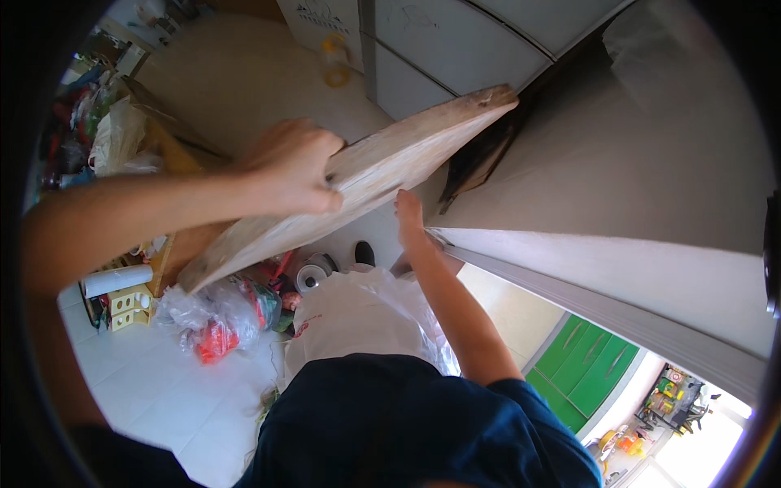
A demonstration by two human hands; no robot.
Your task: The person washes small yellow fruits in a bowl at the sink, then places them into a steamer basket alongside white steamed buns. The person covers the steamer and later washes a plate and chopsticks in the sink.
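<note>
A long, worn wooden board (378, 165) slants across the middle of the view, its far end up toward the white cabinet. My left hand (299, 165) grips its left edge around the middle, thumb on the pale face. On the opposite edge, my right hand (410, 216) has its curled fingers at the wood; the far side of that grip is hidden. Below the board, a white plastic bag (360, 323) with red print sits in front of my body.
Clear plastic bags (213, 311) with red contents lie on the tiled floor at left, near a lidded pot (312, 276). A white cabinet (451, 55) stands ahead beside a wall (640, 152). Green cabinet doors (586, 366) show through a doorway. A cluttered table (177, 244) is at left.
</note>
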